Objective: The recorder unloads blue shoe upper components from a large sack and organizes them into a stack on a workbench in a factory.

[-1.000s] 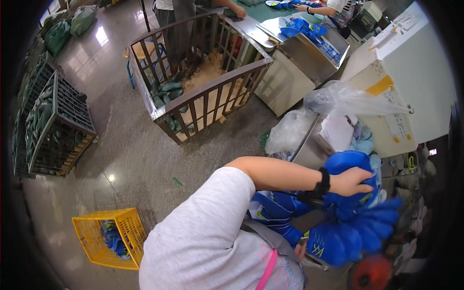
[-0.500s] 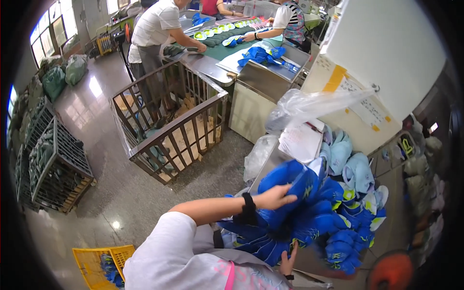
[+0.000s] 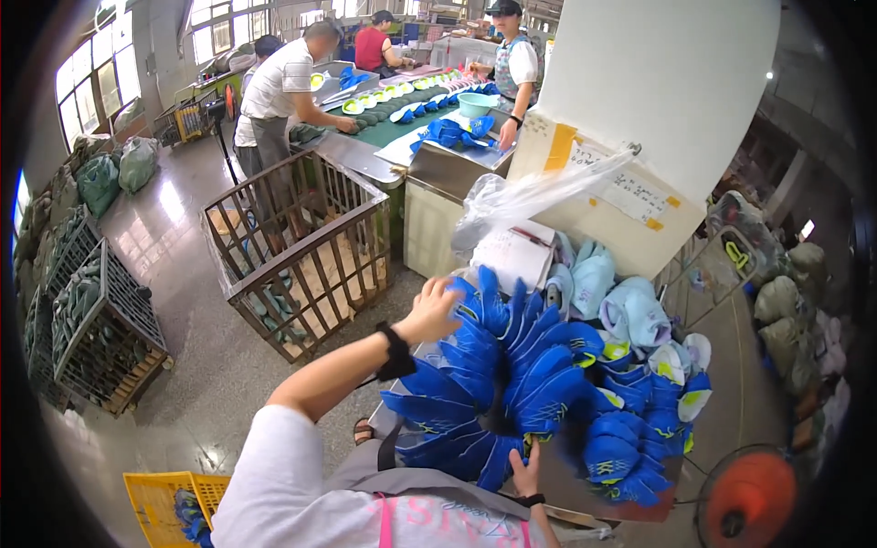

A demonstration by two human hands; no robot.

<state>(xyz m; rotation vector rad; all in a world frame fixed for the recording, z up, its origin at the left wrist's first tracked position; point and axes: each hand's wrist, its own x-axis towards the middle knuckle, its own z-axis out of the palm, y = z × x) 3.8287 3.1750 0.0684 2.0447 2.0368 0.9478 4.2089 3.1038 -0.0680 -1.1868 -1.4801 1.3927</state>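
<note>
A large bundle of blue shoe uppers (image 3: 539, 374) is fanned out in front of me, nested one in another in a curve. My left hand (image 3: 431, 312) is raised at the bundle's far left edge, its fingers loosely bent and apart. Low at the near end, my right hand (image 3: 525, 472) grips the bundle between thumb and fingers; part of its hold is hidden by the uppers. More blue uppers (image 3: 621, 457) lie in a stack to the right, some with white and yellow-green linings. Behind them sit pale blue uppers (image 3: 635, 309).
A metal-barred cart (image 3: 301, 265) stands ahead on the left, and a yellow crate (image 3: 164, 498) at lower left. An orange-centred fan (image 3: 744, 498) is at lower right. Clear plastic (image 3: 498, 210) hangs by the papers (image 3: 516, 256). People work at a long table (image 3: 365, 160) beyond.
My left hand has let go of the blue uppers it was lifting and moved left and up. The bundle now spreads in a wider fan. The view has shifted, showing more of the far workers.
</note>
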